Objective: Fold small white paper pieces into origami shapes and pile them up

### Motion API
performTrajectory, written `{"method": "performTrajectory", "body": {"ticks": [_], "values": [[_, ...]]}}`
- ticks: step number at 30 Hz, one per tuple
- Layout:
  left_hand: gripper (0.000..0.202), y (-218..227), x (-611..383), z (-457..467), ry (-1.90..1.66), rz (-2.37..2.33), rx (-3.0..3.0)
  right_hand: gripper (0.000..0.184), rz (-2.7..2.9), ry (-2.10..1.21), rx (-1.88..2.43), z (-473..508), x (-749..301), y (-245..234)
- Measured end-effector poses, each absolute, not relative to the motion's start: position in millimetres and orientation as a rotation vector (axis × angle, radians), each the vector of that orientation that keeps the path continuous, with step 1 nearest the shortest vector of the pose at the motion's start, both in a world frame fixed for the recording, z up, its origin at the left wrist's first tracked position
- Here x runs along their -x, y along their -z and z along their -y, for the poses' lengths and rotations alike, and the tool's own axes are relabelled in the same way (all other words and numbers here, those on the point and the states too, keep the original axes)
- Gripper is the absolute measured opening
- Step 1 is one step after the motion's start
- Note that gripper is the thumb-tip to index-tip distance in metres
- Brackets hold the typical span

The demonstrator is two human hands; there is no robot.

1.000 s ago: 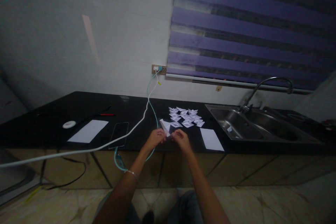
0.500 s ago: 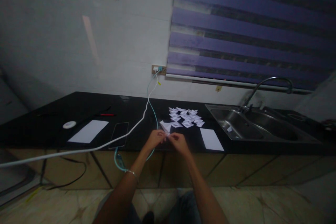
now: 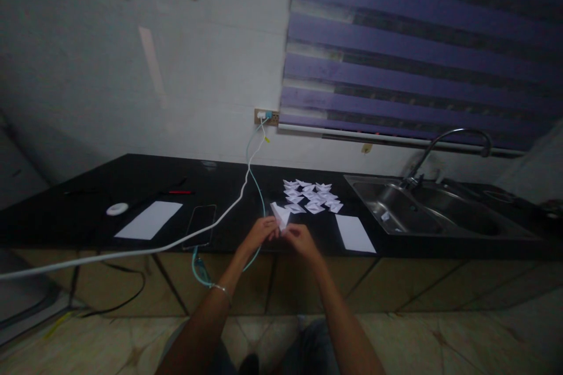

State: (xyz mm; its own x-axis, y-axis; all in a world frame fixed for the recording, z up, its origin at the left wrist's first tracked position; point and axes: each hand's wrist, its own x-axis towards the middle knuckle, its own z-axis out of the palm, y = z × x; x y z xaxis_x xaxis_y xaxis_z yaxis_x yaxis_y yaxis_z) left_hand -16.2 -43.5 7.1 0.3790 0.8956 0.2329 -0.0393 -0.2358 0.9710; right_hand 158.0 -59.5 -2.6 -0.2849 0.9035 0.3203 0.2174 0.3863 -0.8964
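Note:
A partly folded white paper (image 3: 281, 215), roughly triangular, is held up near the counter's front edge. My left hand (image 3: 264, 229) pinches its left side, fingers closed. On the other side, my right hand (image 3: 299, 237) grips the lower right corner between thumb and fingers. Just beyond lie several small folded paper boats (image 3: 310, 194) grouped on the black counter. A blank stack or sheet of white paper (image 3: 355, 233) rests to the right of my right hand. The fingertips behind the folded paper are partly hidden.
Left on the counter (image 3: 229, 179) are another white sheet (image 3: 148, 220), a white tape roll (image 3: 116, 209), a red pen (image 3: 179, 192) and a phone (image 3: 200, 224). A white cable (image 3: 229, 208) crosses from the wall socket (image 3: 266, 116). At right is a double sink (image 3: 404, 211) with a faucet (image 3: 440, 136).
The folded paper has tilted and shifted slightly right and down between my hands, showing more of its face. My fingers have moved a little along its edges; everything else stays put.

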Motion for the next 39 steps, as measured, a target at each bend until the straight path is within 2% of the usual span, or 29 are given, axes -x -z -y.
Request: {"method": "performTrajectory", "body": {"ticks": [8, 11, 22, 30, 39], "values": [[0.05, -1, 16, 39, -1.19, -1.01, -1.413, 0.024, 1.911, -0.917, 0.968, 65, -152, 2], [0.052, -5, 16, 42, -1.213, -0.958, -1.308, 0.026, 1.945, -0.955, 0.962, 68, -151, 1], [0.041, 5, 17, 38, -1.039, -0.807, -1.278, 0.039, 1.715, -1.106, 0.943, 53, -158, 5], [0.042, 13, 14, 31, -0.778, -0.724, -1.428, 0.026, 1.578, -1.188, 0.932, 52, -160, 4], [0.039, -5, 10, 46, -0.926, -0.794, -1.512, 0.028, 1.536, -1.136, 0.956, 52, -161, 7]]}}
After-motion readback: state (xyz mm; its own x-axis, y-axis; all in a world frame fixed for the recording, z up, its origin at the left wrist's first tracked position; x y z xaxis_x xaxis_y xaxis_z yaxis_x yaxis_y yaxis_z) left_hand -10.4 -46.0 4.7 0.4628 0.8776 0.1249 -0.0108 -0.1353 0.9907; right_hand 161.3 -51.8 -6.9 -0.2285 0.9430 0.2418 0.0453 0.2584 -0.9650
